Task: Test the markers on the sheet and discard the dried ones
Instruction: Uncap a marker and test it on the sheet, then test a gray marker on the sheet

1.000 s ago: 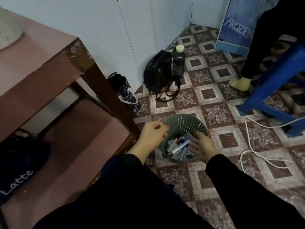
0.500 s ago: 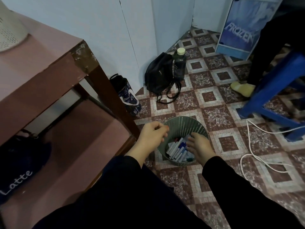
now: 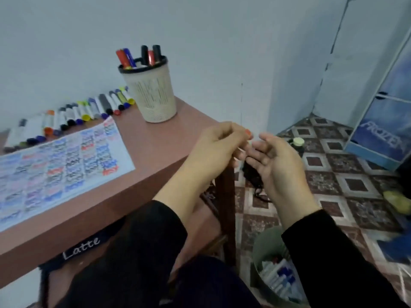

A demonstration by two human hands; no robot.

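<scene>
At mid-frame the left hand (image 3: pixel 219 150) is curled shut around a small red-tipped thing (image 3: pixel 248 132), too blurred to name, whose red end peeks out by the fingertips. Just right of it the right hand (image 3: pixel 275 162) is palm-up, fingers loosely spread and holding nothing. The sheet (image 3: pixel 60 161), covered in coloured scribbles, lies on the table (image 3: pixel 169 134) at left. A row of markers (image 3: pixel 73 114) lines its far edge, running toward the upper left. A cup (image 3: pixel 153 94) right of the row holds more markers upright. The bin (image 3: pixel 264 247) at lower right, on the tiled floor, contains discarded markers (image 3: pixel 278 276), partly hidden by the right sleeve (image 3: pixel 329 261).
</scene>
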